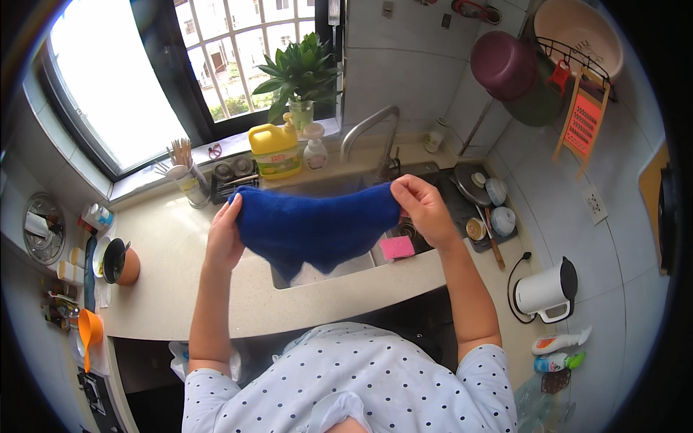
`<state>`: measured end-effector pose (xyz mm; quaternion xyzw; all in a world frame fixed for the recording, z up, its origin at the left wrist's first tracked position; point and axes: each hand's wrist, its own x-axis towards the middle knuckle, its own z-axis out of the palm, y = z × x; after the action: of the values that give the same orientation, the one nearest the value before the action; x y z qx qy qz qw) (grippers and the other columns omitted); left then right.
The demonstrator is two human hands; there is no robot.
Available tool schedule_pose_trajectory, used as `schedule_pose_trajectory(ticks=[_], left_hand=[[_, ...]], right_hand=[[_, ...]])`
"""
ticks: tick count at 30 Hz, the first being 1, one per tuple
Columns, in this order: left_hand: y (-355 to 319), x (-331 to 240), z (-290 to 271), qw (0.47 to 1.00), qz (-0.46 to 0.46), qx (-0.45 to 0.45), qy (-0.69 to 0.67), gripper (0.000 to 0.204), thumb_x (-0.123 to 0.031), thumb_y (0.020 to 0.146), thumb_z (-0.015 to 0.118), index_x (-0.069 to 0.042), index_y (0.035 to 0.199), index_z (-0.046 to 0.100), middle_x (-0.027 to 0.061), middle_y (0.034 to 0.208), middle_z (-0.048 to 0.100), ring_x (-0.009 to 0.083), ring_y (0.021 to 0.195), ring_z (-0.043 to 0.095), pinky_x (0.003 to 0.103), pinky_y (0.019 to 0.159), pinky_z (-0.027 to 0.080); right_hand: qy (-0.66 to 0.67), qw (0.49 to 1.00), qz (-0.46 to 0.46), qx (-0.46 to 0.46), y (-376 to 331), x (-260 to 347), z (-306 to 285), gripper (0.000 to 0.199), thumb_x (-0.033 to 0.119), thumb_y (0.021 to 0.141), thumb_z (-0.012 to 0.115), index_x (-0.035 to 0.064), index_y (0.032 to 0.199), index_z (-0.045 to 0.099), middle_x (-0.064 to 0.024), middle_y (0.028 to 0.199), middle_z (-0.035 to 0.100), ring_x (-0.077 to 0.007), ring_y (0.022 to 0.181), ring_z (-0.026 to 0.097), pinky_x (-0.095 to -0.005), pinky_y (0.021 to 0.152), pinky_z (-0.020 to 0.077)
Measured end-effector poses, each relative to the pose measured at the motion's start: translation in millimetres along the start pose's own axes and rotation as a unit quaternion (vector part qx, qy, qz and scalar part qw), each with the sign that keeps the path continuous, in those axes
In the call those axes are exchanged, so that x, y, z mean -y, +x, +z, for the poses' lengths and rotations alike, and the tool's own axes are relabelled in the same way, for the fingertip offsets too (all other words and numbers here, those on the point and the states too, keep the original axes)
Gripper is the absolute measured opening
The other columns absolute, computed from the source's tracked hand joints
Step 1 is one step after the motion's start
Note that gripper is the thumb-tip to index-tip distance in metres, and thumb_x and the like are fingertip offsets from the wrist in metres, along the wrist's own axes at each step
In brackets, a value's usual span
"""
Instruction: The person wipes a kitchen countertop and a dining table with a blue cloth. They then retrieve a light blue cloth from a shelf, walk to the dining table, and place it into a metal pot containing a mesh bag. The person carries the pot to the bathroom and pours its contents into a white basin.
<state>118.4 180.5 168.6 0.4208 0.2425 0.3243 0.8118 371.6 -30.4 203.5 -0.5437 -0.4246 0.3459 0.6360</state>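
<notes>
A dark blue cloth (317, 225) is stretched between my two hands above the sink (325, 277). Its upper edge runs nearly level, while the lower part hangs in two points. My left hand (227, 234) pinches the left corner. At the right corner, my right hand (426, 209) grips with thumb and fingers. Just below the cloth's right end lies a pink sponge (397, 248) by the sink's edge. Behind the cloth rises a curved metal faucet (372, 126). Much of the basin is hidden by the cloth.
Along the window stand a yellow jug (276, 151), a white pump bottle (315, 148) and a chopstick holder (191, 184). Bowls (503, 220) and a pot lid (472, 183) sit right of the sink. A white kettle (546, 290) is at far right, a brown pot (124, 263) at left.
</notes>
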Motion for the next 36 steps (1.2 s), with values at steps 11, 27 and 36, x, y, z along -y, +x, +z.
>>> schedule_pose_trajectory(ticks=[11,27,36], left_hand=[[-20,32,30,0.897,0.217,0.039,0.383,0.015,-0.012,0.09,0.053,-0.001,0.098,0.059,0.0071,0.079,0.061,0.0099,0.065,0.057,0.023,0.055,0.045],[-129,151,138,0.683,0.25,0.58,0.367,0.052,0.003,0.075,0.056,0.006,0.121,0.033,0.0202,0.094,0.062,0.0321,0.087,0.062,0.035,0.074,0.048],[-293,200,192,0.522,0.352,0.725,0.28,0.014,0.004,0.078,0.052,0.008,0.092,0.049,0.023,0.077,0.055,0.0426,0.072,0.054,0.045,0.062,0.045]], right_hand=[[0.088,0.987,0.049,-0.128,-20,-13,51,0.017,0.024,0.091,0.053,0.0083,0.093,0.059,0.0042,0.077,0.056,-0.0033,0.068,0.051,-0.0191,0.061,0.0455],[-0.266,0.816,-0.042,-0.511,-211,-36,92,0.025,0.018,0.082,0.061,0.0001,0.091,0.046,-0.014,0.092,0.047,-0.026,0.079,0.05,-0.0341,0.07,0.0423],[-0.369,0.654,-0.009,-0.66,-412,-12,147,0.018,0.01,0.081,0.058,0.0055,0.093,0.045,-0.0183,0.092,0.045,-0.0364,0.072,0.053,-0.0408,0.064,0.0444]])
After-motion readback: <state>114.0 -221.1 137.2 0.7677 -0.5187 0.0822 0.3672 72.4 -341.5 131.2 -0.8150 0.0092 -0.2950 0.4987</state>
